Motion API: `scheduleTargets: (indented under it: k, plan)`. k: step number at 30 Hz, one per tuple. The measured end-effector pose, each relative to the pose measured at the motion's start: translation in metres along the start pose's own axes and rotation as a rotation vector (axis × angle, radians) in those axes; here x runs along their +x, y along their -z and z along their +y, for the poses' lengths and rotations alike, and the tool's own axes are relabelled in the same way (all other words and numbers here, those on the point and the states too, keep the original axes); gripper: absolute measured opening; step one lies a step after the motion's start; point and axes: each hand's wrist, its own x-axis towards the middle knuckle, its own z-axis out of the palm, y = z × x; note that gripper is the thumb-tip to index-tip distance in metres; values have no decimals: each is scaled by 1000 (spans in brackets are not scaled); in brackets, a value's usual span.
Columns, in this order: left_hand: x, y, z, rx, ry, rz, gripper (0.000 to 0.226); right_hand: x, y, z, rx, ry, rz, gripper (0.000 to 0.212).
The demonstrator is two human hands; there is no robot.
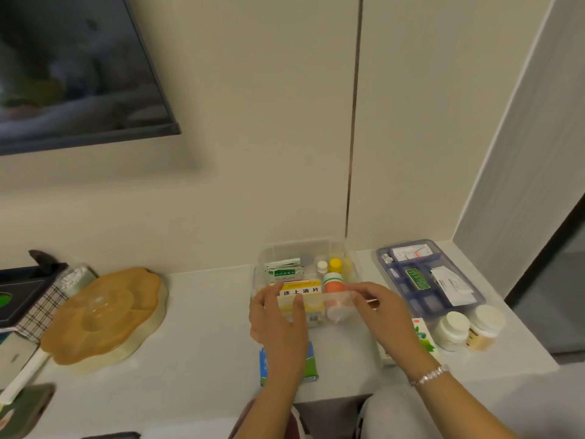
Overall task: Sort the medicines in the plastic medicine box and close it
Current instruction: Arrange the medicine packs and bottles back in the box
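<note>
Two white-lidded jars (468,329) stand beside the blue tray (392,289), right of the hands (323,312).

Two bare forearms enter from the bottom of the frame, no sleeves visible. Left hand (277,315) bare, no rings seen. Right hand (380,308) bare too; a silver beaded bracelet (430,374) circles the right wrist. At bottom centre, light grey trousers (389,416) and a patch of dark red garment (294,423), blurry.
</note>
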Motion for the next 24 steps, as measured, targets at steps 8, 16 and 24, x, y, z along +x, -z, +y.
scheduleTargets:
  k: [8, 16, 24]
  plan:
    - [-43, -42, 16, -188, 34, -258, 20, -37, 43, 52, -80, -178, 78, 23]
    - [-57, -92, 7, -123, 236, -607, 31, -45, 64, 90, -197, -335, 39, 34]
    - [-67, -117, -2, -102, 245, -725, 18, -46, 63, 104, -266, -430, 42, 22]
